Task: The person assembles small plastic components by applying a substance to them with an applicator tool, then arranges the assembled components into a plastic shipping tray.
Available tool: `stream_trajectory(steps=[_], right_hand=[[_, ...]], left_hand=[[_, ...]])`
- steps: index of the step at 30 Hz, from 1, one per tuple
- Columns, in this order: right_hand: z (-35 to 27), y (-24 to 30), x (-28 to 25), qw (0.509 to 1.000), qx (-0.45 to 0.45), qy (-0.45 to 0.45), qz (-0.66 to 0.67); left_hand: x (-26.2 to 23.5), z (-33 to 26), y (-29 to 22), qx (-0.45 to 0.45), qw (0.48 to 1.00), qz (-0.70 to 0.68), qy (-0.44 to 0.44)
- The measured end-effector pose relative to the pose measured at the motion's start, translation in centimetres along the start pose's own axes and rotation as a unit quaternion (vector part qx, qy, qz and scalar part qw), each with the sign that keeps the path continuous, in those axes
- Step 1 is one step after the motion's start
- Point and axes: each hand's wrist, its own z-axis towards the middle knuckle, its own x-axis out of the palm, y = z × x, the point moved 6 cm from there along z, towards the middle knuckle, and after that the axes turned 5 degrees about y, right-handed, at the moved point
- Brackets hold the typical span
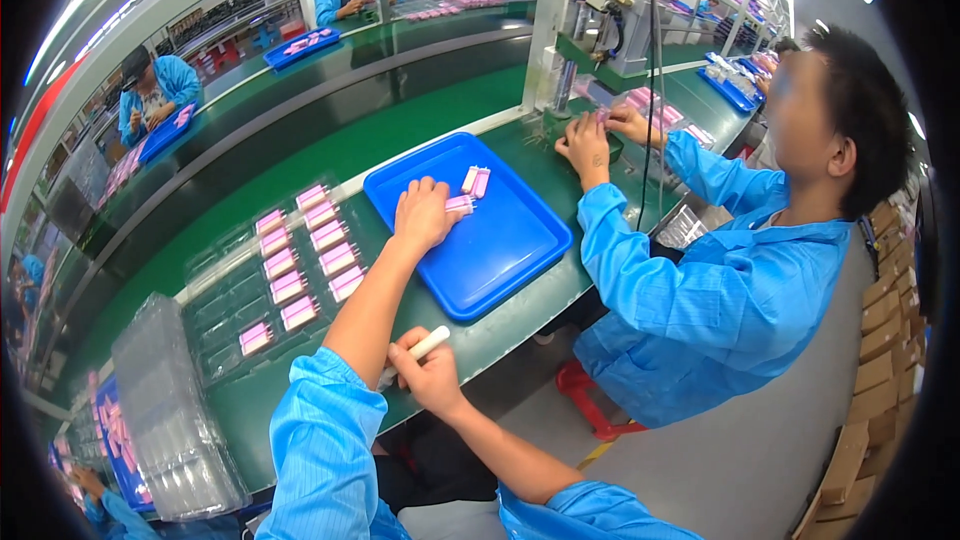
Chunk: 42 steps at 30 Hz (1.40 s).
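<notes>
My left hand (424,215) is over the blue tray (500,265), its fingers closed around a small pink-and-white block (459,205) with thin leads at one end. Just beyond it, two more such blocks (476,181) lie together in the tray. Lower down, by the bench's near edge, my right hand (428,375) grips a white marker pen (430,342), held slanted beneath my left forearm. To the left of the tray, clear plastic blister trays (225,315) hold several of the pink-and-white blocks (286,286) in rows.
A stack of clear plastic trays (170,410) stands at the bench's left end. On my right, a co-worker in a blue smock (700,310) works with both hands at a bench machine (615,30). A red stool (590,400) and cardboard boxes (865,370) are on that side.
</notes>
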Motion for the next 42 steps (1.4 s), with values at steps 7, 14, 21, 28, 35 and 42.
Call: stream_trajectory(steps=[7, 14, 21, 28, 35, 42], right_hand=[[0.0, -0.1, 0.1, 1.0, -0.001, 0.014, -0.002], [0.3, 0.5, 0.2, 1.0, -0.002, -0.012, 0.003], [0.1, 0.8, 0.0, 0.999, 0.006, -0.015, -0.029], [0.5, 0.9, 0.8, 0.998, 0.015, 0.035, -0.045], [0.4, 1.9, 4.3, 0.989, 0.017, 0.113, -0.096], [0.8, 4.4, 7.3, 0.98, -0.006, 0.168, -0.106]], left_hand=[[-1.6, -2.1, 1.0, -0.07, 0.98, -0.188, -0.016], [-7.6, -10.4, 3.6, -0.129, 0.814, -0.563, -0.059], [-12.9, -26.2, 5.5, -0.157, 0.759, -0.614, -0.151], [-12.7, -36.3, 6.9, -0.262, 0.855, -0.424, -0.141], [-11.5, -37.6, 6.4, -0.267, 0.881, -0.377, -0.099], [-11.5, -37.6, 6.2, -0.249, 0.882, -0.392, -0.084]])
